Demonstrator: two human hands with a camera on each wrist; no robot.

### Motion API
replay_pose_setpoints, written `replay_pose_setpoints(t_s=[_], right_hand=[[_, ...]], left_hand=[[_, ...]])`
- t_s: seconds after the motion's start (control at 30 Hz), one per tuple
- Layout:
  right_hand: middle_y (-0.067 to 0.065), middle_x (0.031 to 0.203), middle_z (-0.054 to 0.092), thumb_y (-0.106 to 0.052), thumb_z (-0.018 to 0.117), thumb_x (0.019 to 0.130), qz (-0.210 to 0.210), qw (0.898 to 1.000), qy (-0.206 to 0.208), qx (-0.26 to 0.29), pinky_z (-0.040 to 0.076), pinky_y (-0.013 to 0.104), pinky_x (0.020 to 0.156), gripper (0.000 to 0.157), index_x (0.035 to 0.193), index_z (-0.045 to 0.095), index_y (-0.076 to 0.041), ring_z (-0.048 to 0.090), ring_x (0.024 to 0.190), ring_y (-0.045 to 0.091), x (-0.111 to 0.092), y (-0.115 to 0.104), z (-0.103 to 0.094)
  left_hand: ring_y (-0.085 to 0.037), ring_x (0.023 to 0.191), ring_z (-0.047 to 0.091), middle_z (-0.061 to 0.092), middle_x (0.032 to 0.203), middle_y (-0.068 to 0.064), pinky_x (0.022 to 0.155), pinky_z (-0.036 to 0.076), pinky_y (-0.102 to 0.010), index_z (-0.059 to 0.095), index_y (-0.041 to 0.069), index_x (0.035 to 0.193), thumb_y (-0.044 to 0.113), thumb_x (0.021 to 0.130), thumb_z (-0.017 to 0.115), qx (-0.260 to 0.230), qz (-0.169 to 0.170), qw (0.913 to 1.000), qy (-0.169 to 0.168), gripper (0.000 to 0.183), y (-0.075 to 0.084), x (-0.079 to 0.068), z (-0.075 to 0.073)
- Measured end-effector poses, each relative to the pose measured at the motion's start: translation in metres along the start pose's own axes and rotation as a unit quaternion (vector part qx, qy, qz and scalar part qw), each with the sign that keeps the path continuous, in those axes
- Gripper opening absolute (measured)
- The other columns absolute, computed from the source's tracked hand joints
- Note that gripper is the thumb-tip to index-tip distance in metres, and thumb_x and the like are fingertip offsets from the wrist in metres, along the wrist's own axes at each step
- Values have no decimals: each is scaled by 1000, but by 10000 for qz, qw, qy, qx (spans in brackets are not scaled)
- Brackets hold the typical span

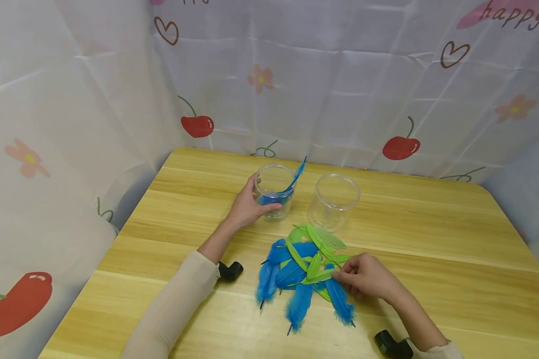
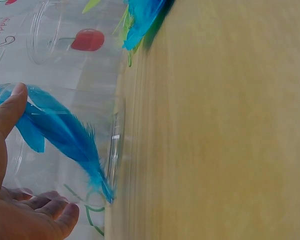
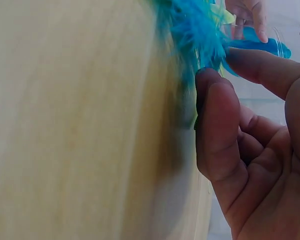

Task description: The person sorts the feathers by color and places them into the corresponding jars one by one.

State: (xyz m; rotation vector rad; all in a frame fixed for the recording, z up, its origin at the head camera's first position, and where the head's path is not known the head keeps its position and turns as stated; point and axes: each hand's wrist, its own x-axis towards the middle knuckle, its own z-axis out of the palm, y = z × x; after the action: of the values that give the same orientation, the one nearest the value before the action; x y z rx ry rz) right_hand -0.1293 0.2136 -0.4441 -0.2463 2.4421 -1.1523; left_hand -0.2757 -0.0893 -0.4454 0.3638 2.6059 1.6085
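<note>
My left hand grips a clear plastic jar by its side, thumb across the front. Blue feathers lie inside this jar, one of them sticking up past the rim. Before me on the table is a loose pile of blue and lime-green feathers. At the pile's right edge my right hand has thumb and forefinger drawn close together on a blue feather; the other fingers curl in. In the right wrist view, blue fluff shows at those fingertips.
A second clear jar stands right of the held one, behind the pile. The wooden table runs back to a printed curtain. Black wrist devices sit by both sleeves.
</note>
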Motion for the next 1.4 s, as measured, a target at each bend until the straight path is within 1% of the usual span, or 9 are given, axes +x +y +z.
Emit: replay_pose_setpoints(t_s=[0.27,0.53,0.7,0.87,1.1,1.4], right_hand=[[2,54,57,-25,72,92,-26,9997,-215,59,50,32,43,28,73,67,-5,57,45,18,0,0,3],[4,56,59,-20,72,92,-21,9984,-389,412,53,32,45,24,76,67,-2,58,46,18,0,1,4],[4,56,58,-18,71,93,-49,9978,-410,511,53,31,45,24,75,67,-2,57,46,16,0,2,5],[5,57,59,-17,69,94,-54,9971,-420,636,54,32,46,23,77,67,-1,58,47,18,0,4,3],[7,60,60,-18,68,95,9,9962,-180,853,54,32,48,23,83,68,2,58,50,17,-4,4,-9],[12,61,60,-13,67,95,-117,9944,352,987,56,35,51,22,88,65,7,60,53,19,-10,-1,-28]], left_hand=[[-37,137,39,35,155,-15,107,38,-54,19,17,158,40,76,86,-12,-13,10000,-2,108,0,0,0],[-37,137,39,35,155,-15,107,38,-54,19,16,157,40,77,86,15,-41,10000,12,107,-1,1,1],[-37,137,39,35,155,-15,107,38,-54,20,16,157,39,77,86,24,-76,10000,12,107,0,0,0],[-38,136,40,35,155,-16,107,38,-54,20,15,157,39,77,86,52,-34,10000,3,107,0,1,0],[-38,136,39,35,155,-15,107,38,-54,19,16,157,39,76,86,16,-81,10000,0,108,1,1,0],[-38,137,39,34,155,-15,107,38,-54,19,16,157,39,76,86,1,-71,10000,-7,108,0,1,1]])
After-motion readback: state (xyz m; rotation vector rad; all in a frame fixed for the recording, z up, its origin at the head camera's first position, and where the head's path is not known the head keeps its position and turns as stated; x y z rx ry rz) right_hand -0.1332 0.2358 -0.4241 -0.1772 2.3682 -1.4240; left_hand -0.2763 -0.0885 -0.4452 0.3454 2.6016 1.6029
